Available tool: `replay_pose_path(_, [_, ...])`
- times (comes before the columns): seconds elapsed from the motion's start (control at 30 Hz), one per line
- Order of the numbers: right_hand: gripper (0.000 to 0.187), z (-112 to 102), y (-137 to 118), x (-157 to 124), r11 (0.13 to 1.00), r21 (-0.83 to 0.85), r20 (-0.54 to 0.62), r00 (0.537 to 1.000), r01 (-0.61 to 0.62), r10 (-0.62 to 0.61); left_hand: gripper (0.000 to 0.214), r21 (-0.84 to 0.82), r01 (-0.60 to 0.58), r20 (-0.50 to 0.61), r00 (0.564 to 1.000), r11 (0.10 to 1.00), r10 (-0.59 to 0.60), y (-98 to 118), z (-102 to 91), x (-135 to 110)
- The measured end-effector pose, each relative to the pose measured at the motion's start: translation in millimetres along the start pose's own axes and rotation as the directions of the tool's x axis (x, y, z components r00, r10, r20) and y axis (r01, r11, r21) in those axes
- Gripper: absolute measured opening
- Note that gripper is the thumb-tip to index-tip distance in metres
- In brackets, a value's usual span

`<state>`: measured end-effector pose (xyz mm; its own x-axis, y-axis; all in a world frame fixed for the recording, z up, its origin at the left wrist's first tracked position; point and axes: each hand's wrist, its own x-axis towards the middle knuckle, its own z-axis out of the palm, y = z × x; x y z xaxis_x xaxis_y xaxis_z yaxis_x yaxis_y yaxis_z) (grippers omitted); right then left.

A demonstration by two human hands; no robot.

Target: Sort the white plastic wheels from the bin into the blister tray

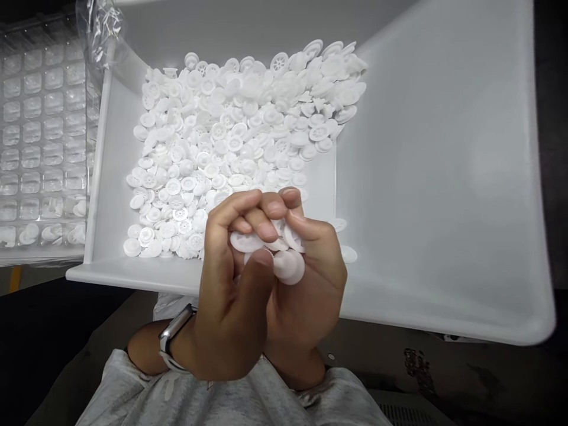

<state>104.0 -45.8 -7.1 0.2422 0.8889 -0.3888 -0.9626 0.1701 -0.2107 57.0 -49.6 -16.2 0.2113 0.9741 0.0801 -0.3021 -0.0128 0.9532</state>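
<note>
My left hand point(237, 296), with a watch point(176, 326) on its wrist, and my right hand point(313, 290) are cupped together over the front of a white bin point(435, 177). Between them sit several small white plastic gears point(289, 266). The left fingers curl over the gears from above and its thumb presses in front. From the right side, my right palm and fingers close round the same handful, partly hidden by the left hand. Behind the hands, a large pile of similar white gears point(235, 130) covers the bin's left half.
To the left stands a clear plastic tray point(42, 142) with rows of square pockets; white pieces point(51, 234) lie in its nearest rows. Crumpled clear film point(104, 29) hangs over the bin's back left corner. A few loose gears point(348, 254) lie right of my hands.
</note>
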Motion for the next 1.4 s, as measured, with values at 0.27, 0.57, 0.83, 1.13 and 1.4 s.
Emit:
replay_pose_path(0.27, [0.012,-2,-7,4,0.936,0.285,0.011,0.977,-0.208,0.213,0.03,-0.073,-0.084,-0.102,0.992,0.994,0.076,0,2.8,-5])
replay_pose_path(0.57, [0.015,2,-12,2,0.898,0.359,-0.117,0.942,-0.255,0.314,0.021,0.87,-0.388,0.349,0.921,0.304,0.174,58,-27.0,15])
replay_pose_path(0.83, [0.017,-1,-13,3,0.887,0.353,-0.108,0.928,-0.299,0.356,0.011,0.801,-0.595,0.593,0.804,-0.066,-0.05,68,-14.0,31])
replay_pose_path(1.13, [0.018,5,-19,4,0.862,0.431,-0.224,0.893,-0.268,0.389,0.013,0.782,-0.614,0.617,0.787,-0.107,-0.009,63,-5.2,34])
replay_pose_path(1.4, [0.02,3,-17,6,0.863,0.454,-0.233,0.905,-0.223,0.357,0.013,0.799,-0.559,0.576,0.818,0.221,-0.012,97,-11.7,48])
